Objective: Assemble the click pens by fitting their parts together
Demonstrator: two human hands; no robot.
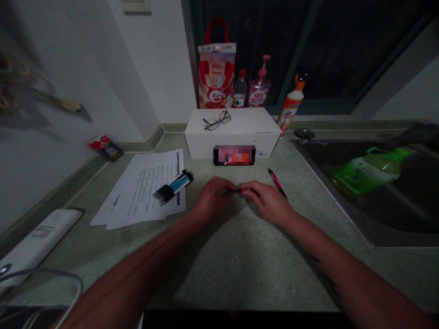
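My left hand and my right hand meet over the middle of the counter. Both are closed on a thin black-and-red pen, held level between the fingertips; the fingers cover much of it. Just right of my right hand lies another red-and-black pen. Left of my left hand, several pens with black, white and blue barrels rest in a row on printed sheets. Beyond my hands a phone with a lit screen leans against a white box.
Glasses sit on the box. Behind it stand a red bag, a small bottle and a pink pump bottle. An orange-capped bottle is beside it. A green jug lies in the sink. A white device lies left.
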